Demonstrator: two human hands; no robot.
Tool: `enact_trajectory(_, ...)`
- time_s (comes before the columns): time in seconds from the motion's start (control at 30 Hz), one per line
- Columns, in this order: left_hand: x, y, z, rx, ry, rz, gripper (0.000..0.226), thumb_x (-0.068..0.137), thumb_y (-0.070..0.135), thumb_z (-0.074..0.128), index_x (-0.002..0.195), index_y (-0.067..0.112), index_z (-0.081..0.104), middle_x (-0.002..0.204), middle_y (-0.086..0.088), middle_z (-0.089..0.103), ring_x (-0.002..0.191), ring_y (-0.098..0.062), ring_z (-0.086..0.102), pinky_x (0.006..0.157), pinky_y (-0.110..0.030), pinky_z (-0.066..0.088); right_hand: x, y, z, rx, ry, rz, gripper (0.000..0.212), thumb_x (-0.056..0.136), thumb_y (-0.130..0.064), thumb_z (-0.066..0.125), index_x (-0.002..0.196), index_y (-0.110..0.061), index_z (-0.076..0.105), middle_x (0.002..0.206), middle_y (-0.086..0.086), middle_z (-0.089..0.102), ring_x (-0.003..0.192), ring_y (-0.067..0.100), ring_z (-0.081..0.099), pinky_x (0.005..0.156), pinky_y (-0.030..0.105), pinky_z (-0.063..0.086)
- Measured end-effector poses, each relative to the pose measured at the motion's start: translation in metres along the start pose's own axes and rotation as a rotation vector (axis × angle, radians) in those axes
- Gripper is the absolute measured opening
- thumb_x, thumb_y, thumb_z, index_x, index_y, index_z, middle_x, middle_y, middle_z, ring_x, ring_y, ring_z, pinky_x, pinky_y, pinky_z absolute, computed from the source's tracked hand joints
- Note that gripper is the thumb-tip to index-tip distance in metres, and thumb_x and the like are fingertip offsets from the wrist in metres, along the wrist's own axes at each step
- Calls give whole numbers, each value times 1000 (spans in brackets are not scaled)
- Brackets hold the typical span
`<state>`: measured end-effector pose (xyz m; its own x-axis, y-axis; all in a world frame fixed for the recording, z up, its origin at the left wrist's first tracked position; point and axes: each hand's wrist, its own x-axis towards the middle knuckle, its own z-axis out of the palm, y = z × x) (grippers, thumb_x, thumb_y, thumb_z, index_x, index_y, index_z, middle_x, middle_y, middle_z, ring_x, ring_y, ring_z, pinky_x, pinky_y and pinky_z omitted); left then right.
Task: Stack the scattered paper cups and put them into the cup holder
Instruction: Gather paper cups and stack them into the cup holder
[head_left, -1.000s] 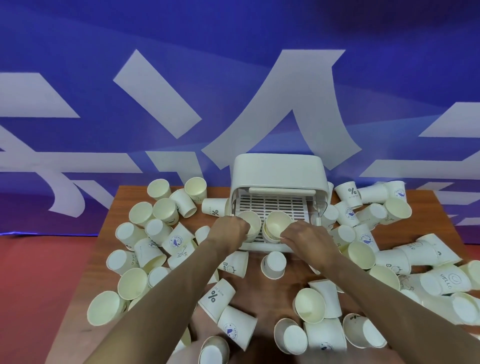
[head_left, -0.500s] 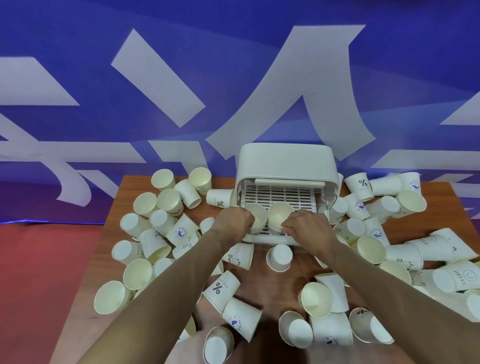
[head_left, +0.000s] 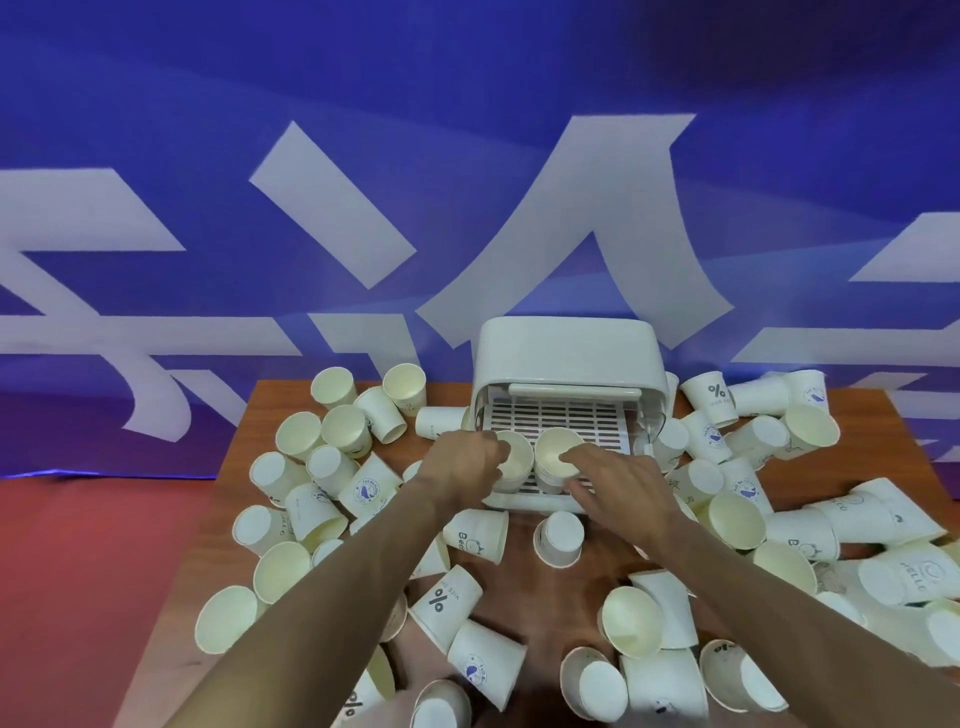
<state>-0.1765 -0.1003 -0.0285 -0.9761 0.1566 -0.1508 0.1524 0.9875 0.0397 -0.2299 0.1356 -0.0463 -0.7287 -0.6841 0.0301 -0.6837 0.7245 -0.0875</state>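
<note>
The paper cups (head_left: 559, 530) are white with cream insides, some printed with dark blue percent signs, whales or lettering. The cup holder (head_left: 570, 348) is off-white with a slotted grid; the table (head_left: 270, 415) is reddish-brown wood grain, the backdrop (head_left: 467, 130) blue with pale strokes

hands (head_left: 540, 475): 2 | cup holder (head_left: 569, 353): 1 | cups in holder (head_left: 558, 454): 2 | table (head_left: 587, 597): 1

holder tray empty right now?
No: two upright cups stand on the cup holder tray, one at each hand.

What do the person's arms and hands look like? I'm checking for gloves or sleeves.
Both forearms are bare; no sleeves in view. The left hand and right hand wear no gloves, and no rings, watch or wristband are visible.
</note>
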Motion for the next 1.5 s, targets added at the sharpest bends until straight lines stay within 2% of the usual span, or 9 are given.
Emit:
enact_trajectory(0.13,-11,-5,-31,94,22,18,10,87,23,65,96,17,65,94,-2,69,69,-18,56,58,-28,44,-14,2,-16,-2,24,-60,12,89,-33,64,100,-32,68,95,-14,72,76,11,69,53,27,50)
enact_trajectory(0.3,-34,-12,-68,152,-40,30,35,78,45,76,101,20,66,90,0,68,74,-18,63,68,-30,55,-17,-7,-42,-39,10,-112,8,84,-32,68,90,-36,67,82,-17,69,65,5,63,48,20,38)
enact_trajectory(0.5,-90,-36,-74,276,0,-32,8,91,17,55,89,17,62,84,-3,66,64,-21,48,55,-29,31,6,-58,-42,-51,-44,-187,13,90,-34,52,95,-36,64,88,-19,67,76,5,64,54,26,44)
enact_trajectory(0.63,-141,-68,-54,246,-62,-175,16,88,13,53,75,21,47,81,-5,65,63,-24,51,52,-31,27,21,-117,-28,27,-80,-272,20,95,-34,49,106,-38,65,101,-21,68,88,5,66,61,27,42)
enact_trajectory(0.8,-205,-119,-35,211,-89,-343,9,89,21,51,90,19,60,91,-1,65,78,-25,62,56,-32,30,40,-185,-8,53,-140,-350,35,96,-32,46,128,-36,58,123,-13,65,110,10,62,81,32,50)
enact_trajectory(0.97,-238,-175,-24,144,-39,-487,9,86,17,48,84,21,56,88,2,63,76,-23,59,57,-31,38,77,-229,5,59,-226,-292,33,93,-33,49,124,-30,57,122,-8,64,110,15,61,85,33,52)
enact_trajectory(1.13,-241,-204,-1,107,-17,-546,16,83,13,51,72,23,44,71,7,44,64,-21,45,53,-30,30,113,-246,20,40,-249,-206,31,89,-33,53,119,-28,60,119,-4,66,108,18,63,84,35,54)
enact_trajectory(1.3,-213,-221,24,93,0,-470,12,85,15,48,76,23,48,80,3,60,63,-21,45,50,-28,26,143,-250,27,26,-282,-179,32,89,-30,55,121,-26,59,118,-1,65,109,20,61,84,37,52)
enact_trajectory(1.5,-166,-232,37,84,15,-429,13,90,19,47,80,26,50,83,4,62,59,-20,47,46,-27,24,172,-249,36,15,-245,-199,27,90,-25,54,116,-27,60,103,-5,66,96,18,61,72,34,52)
